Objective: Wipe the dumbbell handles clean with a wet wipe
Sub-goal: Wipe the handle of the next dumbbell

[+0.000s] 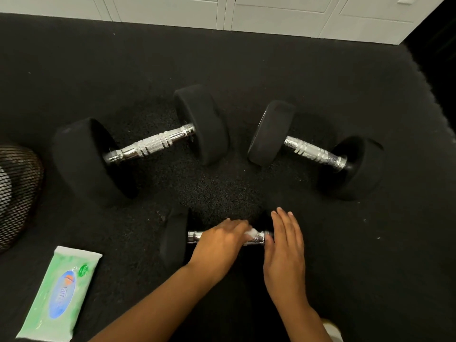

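Three black dumbbells with chrome handles lie on the dark rubber floor. The nearest dumbbell point(174, 239) is right in front of me. My left hand point(219, 240) curls over its chrome handle point(257, 238) and holds a white wet wipe point(250, 232) against it. My right hand point(286, 248) lies flat with straight fingers on that dumbbell's right weight, which it mostly hides. A larger dumbbell point(150, 146) rests at the left and another dumbbell point(313, 151) at the right, both untouched.
A green pack of wet wipes point(59, 294) lies at the lower left. A dark mesh object point(17, 193) sits at the left edge. White cabinet fronts point(271, 13) border the mat at the back.
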The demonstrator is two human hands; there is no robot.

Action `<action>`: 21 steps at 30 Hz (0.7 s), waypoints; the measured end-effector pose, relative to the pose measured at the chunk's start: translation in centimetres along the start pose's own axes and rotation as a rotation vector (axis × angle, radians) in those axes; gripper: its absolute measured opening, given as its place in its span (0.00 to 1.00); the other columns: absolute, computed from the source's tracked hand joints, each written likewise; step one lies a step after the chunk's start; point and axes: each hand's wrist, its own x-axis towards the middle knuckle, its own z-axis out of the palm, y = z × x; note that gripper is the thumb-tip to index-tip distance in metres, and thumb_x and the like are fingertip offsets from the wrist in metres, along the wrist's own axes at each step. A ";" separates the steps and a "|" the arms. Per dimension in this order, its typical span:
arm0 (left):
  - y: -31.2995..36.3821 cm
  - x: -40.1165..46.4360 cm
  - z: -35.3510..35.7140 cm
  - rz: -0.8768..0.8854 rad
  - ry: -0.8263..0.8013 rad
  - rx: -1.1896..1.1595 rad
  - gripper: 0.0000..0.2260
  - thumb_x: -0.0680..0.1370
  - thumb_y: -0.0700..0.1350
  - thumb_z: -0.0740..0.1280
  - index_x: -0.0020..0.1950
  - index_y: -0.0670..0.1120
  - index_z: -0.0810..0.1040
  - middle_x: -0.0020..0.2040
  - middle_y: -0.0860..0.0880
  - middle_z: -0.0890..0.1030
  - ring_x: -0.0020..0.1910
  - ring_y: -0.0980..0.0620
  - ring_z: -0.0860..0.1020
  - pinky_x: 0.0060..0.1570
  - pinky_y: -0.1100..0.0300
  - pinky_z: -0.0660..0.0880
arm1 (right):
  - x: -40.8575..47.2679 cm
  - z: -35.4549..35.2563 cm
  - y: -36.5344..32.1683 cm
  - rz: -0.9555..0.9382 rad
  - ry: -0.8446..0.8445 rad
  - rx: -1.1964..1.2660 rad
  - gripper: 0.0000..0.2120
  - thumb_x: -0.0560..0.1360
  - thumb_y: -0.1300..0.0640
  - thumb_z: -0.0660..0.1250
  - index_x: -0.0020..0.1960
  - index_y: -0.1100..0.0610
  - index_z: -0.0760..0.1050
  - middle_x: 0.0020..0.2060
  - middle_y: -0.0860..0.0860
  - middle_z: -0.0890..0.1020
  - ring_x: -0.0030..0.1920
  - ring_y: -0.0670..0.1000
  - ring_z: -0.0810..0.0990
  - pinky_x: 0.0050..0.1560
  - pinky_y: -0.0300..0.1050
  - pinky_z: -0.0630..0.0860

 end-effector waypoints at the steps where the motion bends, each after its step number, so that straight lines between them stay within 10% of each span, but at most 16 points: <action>1: -0.2 -0.8 0.3 0.044 0.044 -0.027 0.14 0.77 0.49 0.57 0.54 0.46 0.79 0.52 0.49 0.83 0.51 0.52 0.81 0.52 0.55 0.77 | 0.0 0.0 0.0 -0.002 0.000 -0.001 0.22 0.78 0.53 0.51 0.69 0.60 0.65 0.68 0.54 0.70 0.71 0.50 0.59 0.66 0.52 0.62; 15: 0.2 -0.7 1.3 0.107 0.017 -0.028 0.17 0.69 0.38 0.73 0.57 0.44 0.80 0.54 0.48 0.82 0.52 0.51 0.81 0.50 0.59 0.78 | -0.1 0.2 0.1 0.002 0.009 -0.013 0.22 0.77 0.54 0.51 0.68 0.60 0.65 0.67 0.55 0.70 0.70 0.51 0.59 0.64 0.54 0.64; 21: 2.2 2.4 -0.4 -0.074 -0.117 0.123 0.11 0.78 0.41 0.60 0.59 0.49 0.75 0.53 0.49 0.80 0.50 0.47 0.79 0.45 0.55 0.72 | 0.1 0.1 0.1 0.018 -0.009 0.015 0.23 0.77 0.52 0.50 0.69 0.60 0.66 0.68 0.54 0.69 0.71 0.49 0.58 0.66 0.54 0.63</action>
